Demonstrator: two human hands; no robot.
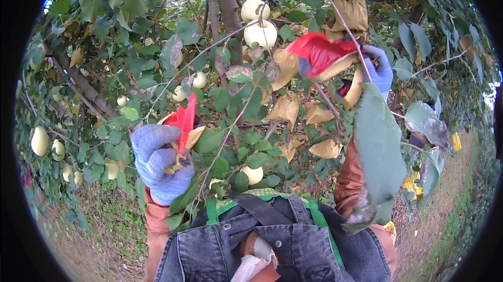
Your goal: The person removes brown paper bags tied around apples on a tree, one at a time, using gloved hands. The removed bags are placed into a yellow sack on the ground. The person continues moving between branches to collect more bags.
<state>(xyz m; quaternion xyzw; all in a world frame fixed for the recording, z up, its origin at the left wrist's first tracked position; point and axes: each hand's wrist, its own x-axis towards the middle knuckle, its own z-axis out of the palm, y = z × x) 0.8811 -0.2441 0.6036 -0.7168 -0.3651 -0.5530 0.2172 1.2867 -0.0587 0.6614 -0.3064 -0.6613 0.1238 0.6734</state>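
Note:
My left hand (160, 164), in a blue-grey knit glove, is closed around a crumpled paper fruit bag (184, 125), brown outside with a bright red lining. At the upper right, my right hand (380, 70), in a blue glove, grips a second fruit bag (325, 57). That one is torn wide, its red inner layer spread out and a brown flap hanging below. Leaves and a thin branch partly cover my right hand and forearm. Whether an apple is inside the second bag cannot be seen. Two pale apples (260, 34) hang just left of it.
Brown bagged fruit (285, 109) hangs below the torn bag, and another bag (350, 12) above it. A large leaf (378, 146) hangs close in front. Pale apples (40, 141) hang at the left. Thin branches cross between my hands. Yellow crates (413, 185) stand at the right.

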